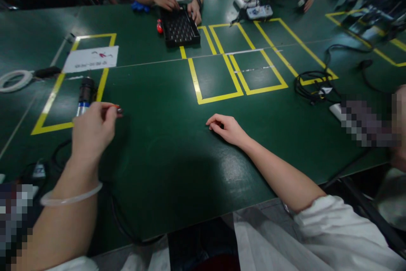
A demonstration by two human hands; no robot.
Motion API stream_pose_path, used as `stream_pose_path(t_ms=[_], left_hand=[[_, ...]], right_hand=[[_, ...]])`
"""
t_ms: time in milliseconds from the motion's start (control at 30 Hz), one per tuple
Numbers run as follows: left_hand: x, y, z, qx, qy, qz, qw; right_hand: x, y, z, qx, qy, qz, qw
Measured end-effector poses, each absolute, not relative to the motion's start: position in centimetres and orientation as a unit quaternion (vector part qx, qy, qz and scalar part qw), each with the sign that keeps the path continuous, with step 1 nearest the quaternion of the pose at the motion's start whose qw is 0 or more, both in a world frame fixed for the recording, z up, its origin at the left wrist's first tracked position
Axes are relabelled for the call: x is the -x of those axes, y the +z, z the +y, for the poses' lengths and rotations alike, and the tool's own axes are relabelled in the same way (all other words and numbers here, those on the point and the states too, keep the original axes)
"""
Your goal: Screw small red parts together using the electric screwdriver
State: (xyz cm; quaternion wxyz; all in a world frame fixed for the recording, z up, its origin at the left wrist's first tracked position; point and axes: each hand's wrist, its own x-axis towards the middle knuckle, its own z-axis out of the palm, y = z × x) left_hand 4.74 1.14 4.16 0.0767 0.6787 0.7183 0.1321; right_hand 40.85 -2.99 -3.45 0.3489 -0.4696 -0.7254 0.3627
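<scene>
My left hand is raised over the left part of the green table. Its fingers are closed on a small orange-and-metal piece, whose kind is too small to make out. Just behind that hand is a dark cylindrical tool with a blue band, partly hidden by the hand. My right hand rests on the bare tabletop near the middle, its fingers loosely curled together, and nothing shows in them.
Across the table, a person's hands work at a black compartment tray, beside a red object. Yellow tape outlines mark the table. A printed sheet, white coil and black cable lie about.
</scene>
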Motion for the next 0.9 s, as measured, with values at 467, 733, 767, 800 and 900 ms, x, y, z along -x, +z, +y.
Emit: stream_pose_path(t_ms=[467, 733, 767, 800, 900], left_hand=[[-20.8, -0.1, -0.8, -0.702, 0.198, 0.381, 0.568], [-20.5, -1.3, -1.0, -0.624, 0.259, 0.404, 0.617], [-20.4, -1.4, -1.0, -0.622, 0.258, 0.402, 0.620], [-20.3, -1.5, -1.0, -0.625, 0.256, 0.400, 0.620], [-20.0, -1.7, -1.0, -0.642, 0.245, 0.393, 0.611]], right_hand=[[-40.5, -3.5, -3.4, 0.371, 0.498, -0.682, 0.386], [-40.2, -3.8, -3.3, 0.386, 0.499, -0.659, 0.409], [-40.2, -3.8, -3.3, 0.391, 0.492, -0.660, 0.412], [-40.2, -3.9, -3.3, 0.395, 0.486, -0.662, 0.413], [-40.2, -3.8, -3.4, 0.406, 0.468, -0.671, 0.409]])
